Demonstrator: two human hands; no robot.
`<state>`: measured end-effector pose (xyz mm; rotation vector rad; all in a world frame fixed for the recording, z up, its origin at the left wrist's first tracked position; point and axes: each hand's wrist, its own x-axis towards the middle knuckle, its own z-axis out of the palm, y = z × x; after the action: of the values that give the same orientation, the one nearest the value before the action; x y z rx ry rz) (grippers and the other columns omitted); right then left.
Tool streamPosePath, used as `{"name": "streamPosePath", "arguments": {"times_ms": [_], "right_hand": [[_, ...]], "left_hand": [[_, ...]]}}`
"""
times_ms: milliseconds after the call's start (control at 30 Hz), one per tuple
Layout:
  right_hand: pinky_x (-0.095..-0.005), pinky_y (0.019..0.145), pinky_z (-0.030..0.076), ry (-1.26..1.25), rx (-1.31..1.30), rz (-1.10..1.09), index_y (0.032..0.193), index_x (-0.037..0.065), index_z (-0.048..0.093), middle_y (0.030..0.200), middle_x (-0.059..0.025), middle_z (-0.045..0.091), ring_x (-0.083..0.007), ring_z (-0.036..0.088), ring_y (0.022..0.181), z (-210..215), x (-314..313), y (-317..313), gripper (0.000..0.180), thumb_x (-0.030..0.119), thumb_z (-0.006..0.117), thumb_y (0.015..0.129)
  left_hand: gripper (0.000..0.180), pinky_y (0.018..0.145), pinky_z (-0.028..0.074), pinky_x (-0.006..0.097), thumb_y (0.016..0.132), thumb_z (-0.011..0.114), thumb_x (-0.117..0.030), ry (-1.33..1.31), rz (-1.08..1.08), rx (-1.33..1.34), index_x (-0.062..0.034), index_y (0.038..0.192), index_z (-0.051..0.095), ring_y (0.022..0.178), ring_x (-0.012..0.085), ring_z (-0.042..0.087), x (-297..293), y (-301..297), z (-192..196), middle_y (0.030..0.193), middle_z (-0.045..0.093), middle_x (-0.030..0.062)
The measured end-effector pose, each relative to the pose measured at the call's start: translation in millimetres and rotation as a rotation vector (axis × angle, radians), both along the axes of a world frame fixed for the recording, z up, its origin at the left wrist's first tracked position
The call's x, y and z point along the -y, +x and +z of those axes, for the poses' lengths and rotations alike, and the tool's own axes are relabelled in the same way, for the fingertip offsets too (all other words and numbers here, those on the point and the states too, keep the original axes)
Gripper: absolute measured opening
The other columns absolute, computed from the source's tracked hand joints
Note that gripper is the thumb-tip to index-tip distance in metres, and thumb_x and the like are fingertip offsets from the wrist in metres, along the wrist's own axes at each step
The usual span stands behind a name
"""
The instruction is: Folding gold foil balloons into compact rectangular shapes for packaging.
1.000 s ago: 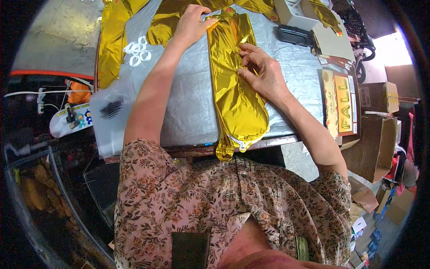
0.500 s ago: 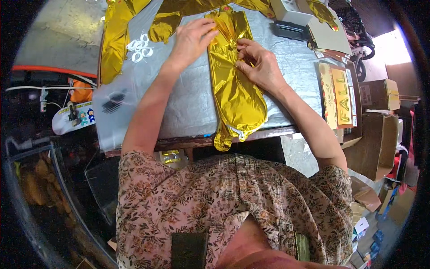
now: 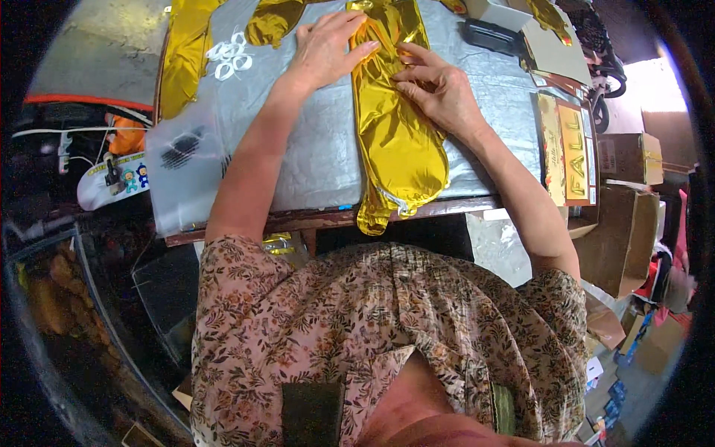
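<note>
A long, flat gold foil balloon (image 3: 398,141) lies lengthwise before me, its rounded near end and a narrow tab hanging over the table's front edge. A white strip (image 3: 398,203) shows near that end. My left hand (image 3: 324,52) rests at the foil's upper left, fingers stretched over it and thumb apart. On the opposite side, my right hand (image 3: 447,93) has curled fingers, with thumb and forefinger pinching creased foil near the middle. The balloon's far end runs out at the picture's top.
Loops of white ribbon (image 3: 229,56) and a clear plastic sheet (image 3: 182,175) lie to the left on the silver-covered table (image 3: 305,149). More gold foil (image 3: 186,59) is farther left. A black case (image 3: 491,37) and printed cards (image 3: 570,153) are at right, with cardboard boxes (image 3: 625,242) beyond.
The view has shifted, so the table sits slightly higher in the picture. My left fingers have moved farther over the foil; my right hand stays at its right side.
</note>
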<state>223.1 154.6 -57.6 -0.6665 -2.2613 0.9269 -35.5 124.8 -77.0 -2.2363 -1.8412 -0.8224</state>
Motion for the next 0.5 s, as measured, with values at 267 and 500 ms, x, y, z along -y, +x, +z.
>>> {"name": "streamPosePath", "arguments": {"times_ms": [267, 500], "right_hand": [[-0.0358, 0.104, 0.053, 0.05, 0.066, 0.011, 0.108, 0.001, 0.079, 0.143, -0.0139, 0.062, -0.0273, 0.066, 0.123, -6, -4, 3, 0.018, 0.005, 0.076, 0.09], [-0.036, 0.103, 0.053, 0.087, 0.062, 0.027, 0.109, 0.0, 0.078, 0.139, -0.0149, 0.065, -0.0302, 0.068, 0.119, -10, -5, 3, 0.018, 0.007, 0.072, 0.093]], "left_hand": [[0.082, 0.12, 0.019, 0.061, 0.091, 0.065, -0.065, -0.373, 0.082, 0.003, -0.0157, 0.155, 0.047, 0.153, 0.0353, 0.03, -1, 0, 38, 0.164, 0.04, 0.0103], [0.067, 0.121, 0.016, 0.06, 0.101, 0.058, -0.051, -0.162, -0.21, 0.246, -0.0176, 0.158, 0.044, 0.153, 0.034, 0.031, 24, 11, 34, 0.163, 0.041, 0.0112]]}}
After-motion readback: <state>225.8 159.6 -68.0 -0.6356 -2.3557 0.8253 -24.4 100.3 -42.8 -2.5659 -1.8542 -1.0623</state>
